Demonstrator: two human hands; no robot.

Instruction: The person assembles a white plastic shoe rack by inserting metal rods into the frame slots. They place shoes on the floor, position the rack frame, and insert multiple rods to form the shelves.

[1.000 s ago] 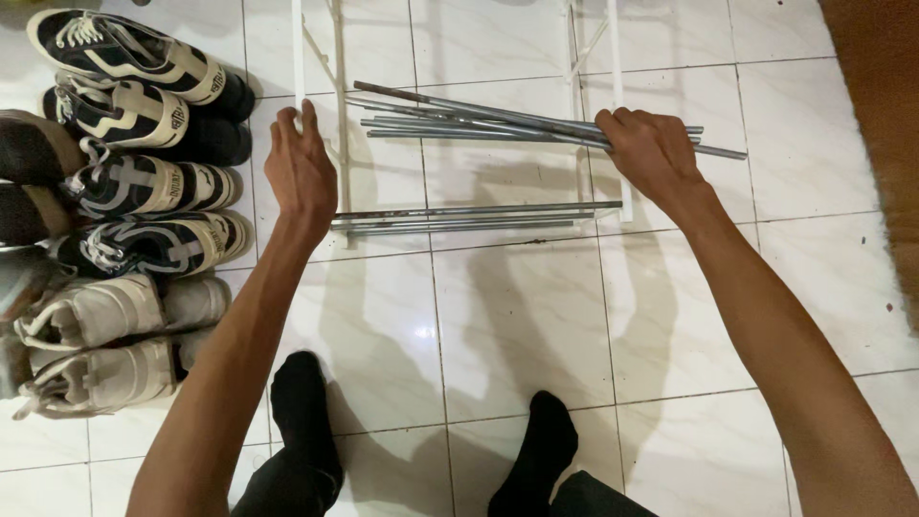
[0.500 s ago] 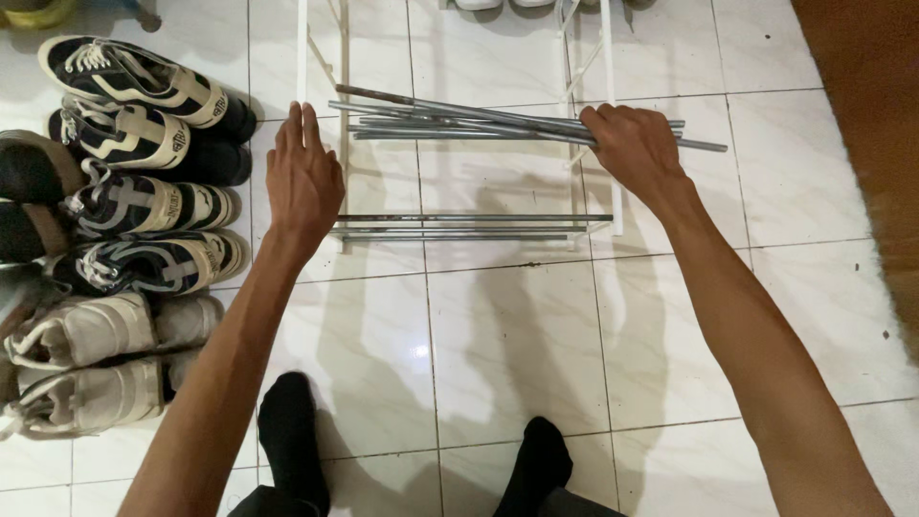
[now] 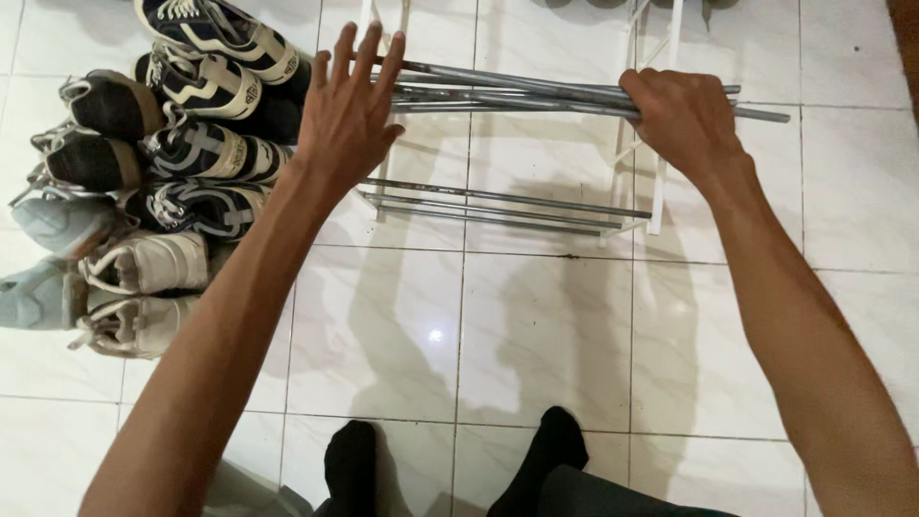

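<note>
Shoes (image 3: pixel 163 163) heaped in a row along the left of the white tiled floor (image 3: pixel 536 325): dark striped sneakers at the top, white and pale grey pairs lower down, all close against the left side of the rack. White rack frame (image 3: pixel 661 182) lying flat on the tiles, two side rails running away from the viewer, three thin grey rods (image 3: pixel 498 206) fixed across its near end. Black-socked feet (image 3: pixel 450 469) at the bottom edge, well apart from the frame. Loose bundle of grey metal rods (image 3: pixel 517 91) across the far part of the frame, roughly level, its right ends sticking out past the right rail, its left ends hidden behind the left hand. Right hand (image 3: pixel 684 120) closed in a fist over the bundle near its right end, fingers curled round the rods, knuckles up, directly above the right rail. Left hand (image 3: pixel 349 115) wide open, fingers spread and stretched forward, palm down, over the left rail and the left end of the bundle; gripping nothing, and impossible to tell whether the palm touches the rods or the rail beneath. Dark sneakers just beside that hand on its left, nothing between the two hands but the rods and bare tile showing through the frame.
</note>
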